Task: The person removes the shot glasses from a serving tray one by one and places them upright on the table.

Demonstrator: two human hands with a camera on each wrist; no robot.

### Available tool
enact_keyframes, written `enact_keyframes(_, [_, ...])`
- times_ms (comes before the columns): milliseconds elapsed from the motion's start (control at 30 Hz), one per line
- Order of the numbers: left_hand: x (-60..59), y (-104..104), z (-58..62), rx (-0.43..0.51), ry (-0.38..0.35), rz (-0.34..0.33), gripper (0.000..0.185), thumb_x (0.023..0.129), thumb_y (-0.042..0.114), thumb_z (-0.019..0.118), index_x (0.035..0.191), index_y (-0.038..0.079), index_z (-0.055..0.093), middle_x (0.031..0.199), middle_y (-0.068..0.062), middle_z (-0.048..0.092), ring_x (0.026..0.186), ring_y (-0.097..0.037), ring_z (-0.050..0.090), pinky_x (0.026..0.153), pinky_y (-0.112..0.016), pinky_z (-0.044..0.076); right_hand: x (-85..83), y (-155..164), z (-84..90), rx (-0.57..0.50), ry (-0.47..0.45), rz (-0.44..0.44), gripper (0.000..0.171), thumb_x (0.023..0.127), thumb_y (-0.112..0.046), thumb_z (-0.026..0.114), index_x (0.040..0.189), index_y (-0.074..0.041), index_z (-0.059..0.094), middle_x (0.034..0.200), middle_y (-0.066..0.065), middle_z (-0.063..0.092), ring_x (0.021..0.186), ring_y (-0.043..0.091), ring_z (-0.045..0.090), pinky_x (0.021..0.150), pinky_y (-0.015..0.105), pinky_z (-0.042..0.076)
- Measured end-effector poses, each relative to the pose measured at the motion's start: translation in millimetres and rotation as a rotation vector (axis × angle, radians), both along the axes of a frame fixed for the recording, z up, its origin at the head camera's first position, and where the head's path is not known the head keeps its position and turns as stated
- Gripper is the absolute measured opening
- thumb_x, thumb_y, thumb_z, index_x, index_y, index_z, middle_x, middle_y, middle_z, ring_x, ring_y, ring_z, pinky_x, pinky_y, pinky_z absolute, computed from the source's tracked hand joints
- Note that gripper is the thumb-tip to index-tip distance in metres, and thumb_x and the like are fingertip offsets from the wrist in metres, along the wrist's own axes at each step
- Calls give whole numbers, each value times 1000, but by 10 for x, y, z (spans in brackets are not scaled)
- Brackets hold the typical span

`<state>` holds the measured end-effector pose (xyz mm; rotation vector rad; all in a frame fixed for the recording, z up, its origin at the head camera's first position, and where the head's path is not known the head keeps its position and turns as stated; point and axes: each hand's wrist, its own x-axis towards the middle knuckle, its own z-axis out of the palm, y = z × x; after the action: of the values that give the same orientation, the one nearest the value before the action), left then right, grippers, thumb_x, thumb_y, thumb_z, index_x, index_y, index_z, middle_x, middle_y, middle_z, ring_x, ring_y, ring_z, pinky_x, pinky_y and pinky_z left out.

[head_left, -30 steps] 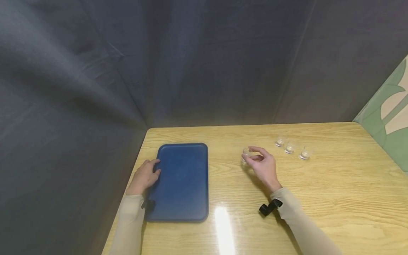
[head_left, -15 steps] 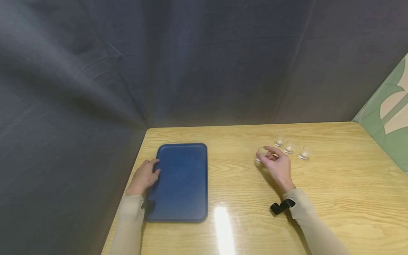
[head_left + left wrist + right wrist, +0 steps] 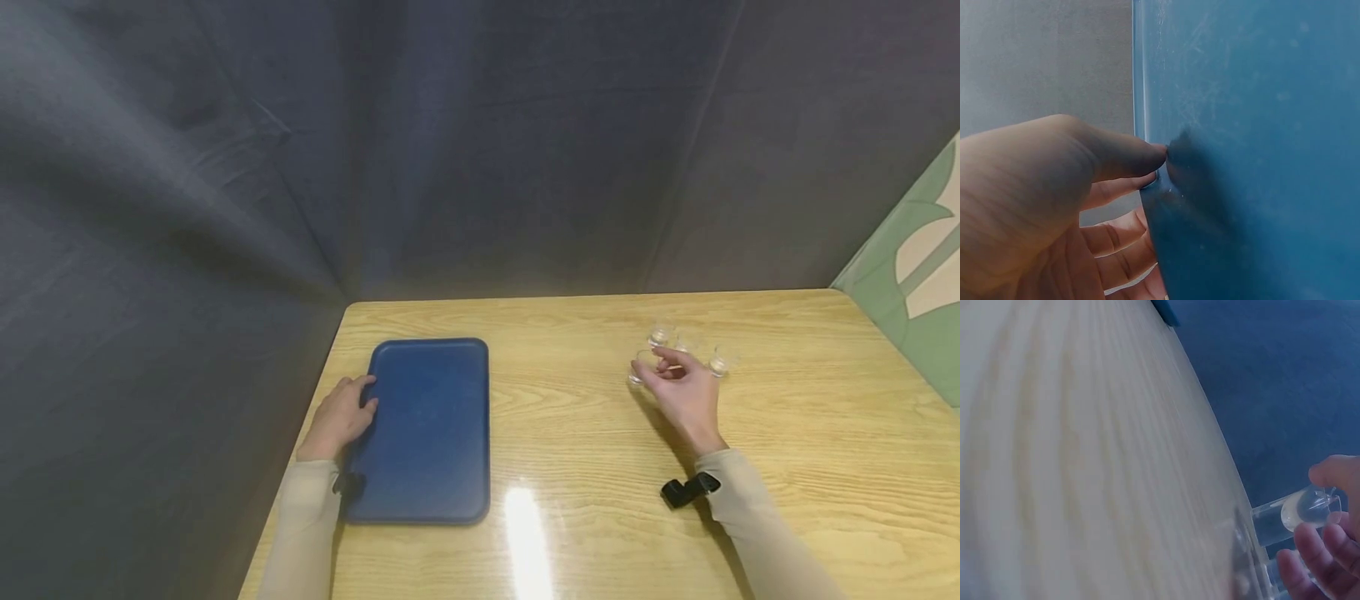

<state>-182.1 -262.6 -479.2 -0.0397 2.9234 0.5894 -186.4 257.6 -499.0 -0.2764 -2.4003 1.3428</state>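
In the head view my left hand (image 3: 339, 417) is at the left edge of a blue rectangular tray (image 3: 427, 442). The left wrist view shows the thumb (image 3: 1147, 156) over the tray's raised rim and the other fingers along its outer side. Well to the right of the tray, my right hand (image 3: 684, 400) holds a small clear shot glass (image 3: 637, 378) upright between thumb and fingers, low over the table. The right wrist view has that glass (image 3: 1272, 515) between the thumb and curled fingers.
Three more small clear glasses stand close behind and beside the right hand: one at the back (image 3: 659, 336), a partly hidden middle glass (image 3: 686, 340) and a right-hand glass (image 3: 720, 361). Dark curtains (image 3: 510, 167) border the wooden table (image 3: 570, 467) at the back and left.
My right hand has moved to the right with the glass, from between the tray and the other glasses to right beside them. The left hand and the tray have not moved.
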Motion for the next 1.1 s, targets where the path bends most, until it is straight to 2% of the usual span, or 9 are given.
enact_keyframes(100, [3, -2, -3, 0, -4, 3, 53, 107, 21, 58, 155, 1, 51, 137, -29, 59, 113, -41, 65, 101, -60, 53, 13, 66, 22, 3, 6, -13, 41, 87, -24, 87, 120, -1, 78, 90, -1, 66, 71, -10, 57, 63, 7, 47])
enact_keyframes(267, [9, 3, -5, 0, -4, 10, 52, 107, 21, 58, 155, 1, 51, 135, -29, 60, 111, -40, 65, 99, -59, 54, 23, 199, 65, 22, -14, -47, 41, 88, -27, 87, 120, -2, 79, 77, -18, 61, 67, -7, 56, 63, 8, 45])
enact_keyframes(367, [11, 6, -6, 3, -6, 8, 52, 107, 20, 58, 155, 1, 51, 134, -29, 60, 106, -37, 65, 96, -58, 54, 42, 294, 90, 24, -49, -69, 45, 90, -30, 85, 124, -3, 77, 75, -23, 59, 68, -5, 55, 64, 8, 44])
enact_keyframes(533, [17, 18, 0, 9, -1, 3, 53, 106, 20, 59, 154, 1, 52, 134, -28, 60, 104, -36, 65, 95, -58, 55, 67, 423, 135, 17, -91, -109, 49, 91, -34, 83, 129, -3, 75, 75, -25, 58, 68, -5, 55, 63, 9, 44])
enact_keyframes(700, [18, 16, -3, 10, 3, 3, 52, 106, 20, 59, 154, 1, 52, 134, -28, 61, 103, -36, 64, 95, -57, 55, 69, 495, 174, 33, -84, -128, 50, 91, -35, 82, 129, -3, 75, 74, -28, 57, 68, -6, 54, 62, 10, 43])
enact_keyframes(867, [22, 5, -2, 10, 5, 2, 52, 106, 19, 59, 154, 0, 53, 133, -28, 61, 101, -35, 64, 93, -57, 55, 66, 558, 158, 68, -83, -129, 51, 90, -36, 83, 127, -2, 76, 70, -31, 56, 64, -8, 54, 63, 10, 42])
enact_keyframes(1100, [16, 6, 7, 3, 9, -3, 51, 106, 18, 60, 153, 0, 53, 132, -28, 61, 99, -34, 64, 92, -56, 55, 64, 646, 84, 150, -160, -106, 60, 93, -45, 80, 134, -2, 72, 69, -34, 54, 57, -12, 55, 64, 13, 40])
